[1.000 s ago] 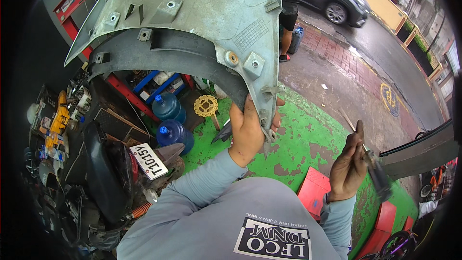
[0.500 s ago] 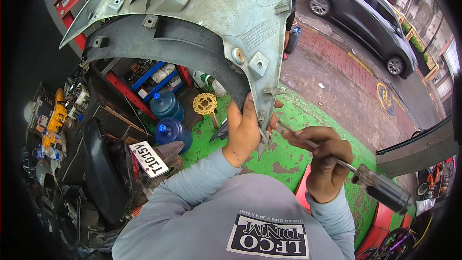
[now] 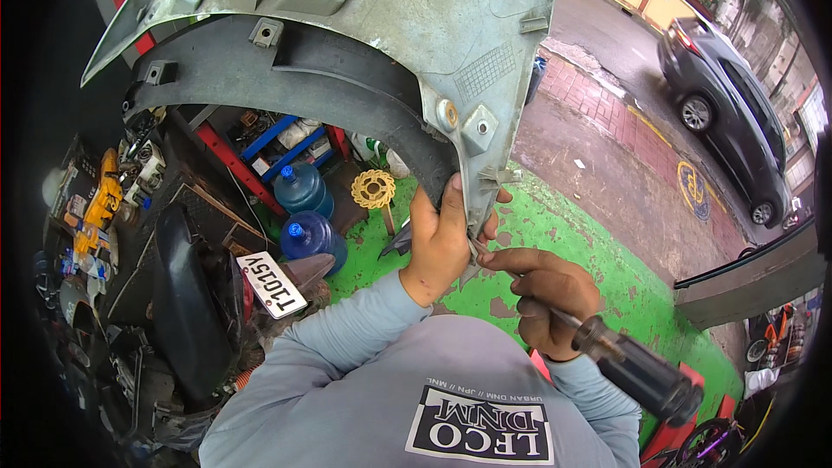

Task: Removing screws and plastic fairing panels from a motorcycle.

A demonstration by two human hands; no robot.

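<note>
A large curved grey plastic fairing panel [image 3: 394, 22] fills the upper view, its inner side with several screw bosses facing me. A dark curved strip [image 3: 338, 91] runs along its lower edge. My left hand [image 3: 438, 243] is closed around the narrow bottom end of the panel, thumb on the near face and fingertips showing behind. My right hand [image 3: 555, 295] grips a screwdriver [image 3: 637, 371] by its shank, with the dark handle sticking out toward the lower right. The screwdriver's tip is at the panel's bottom end, beside my left hand; exact contact is too small to make out.
Two blue water jugs [image 3: 314, 241] and a gold disc-shaped part [image 3: 373, 189] stand on the green floor [image 3: 607, 286]. On the left is a motorcycle with a black seat [image 3: 178, 295], near cluttered tools. A grey car [image 3: 724, 95] is on the road at right.
My right hand has moved left, bringing the screwdriver's tip to the panel's bottom end. The left hand keeps its hold. The car outside appears farther right.
</note>
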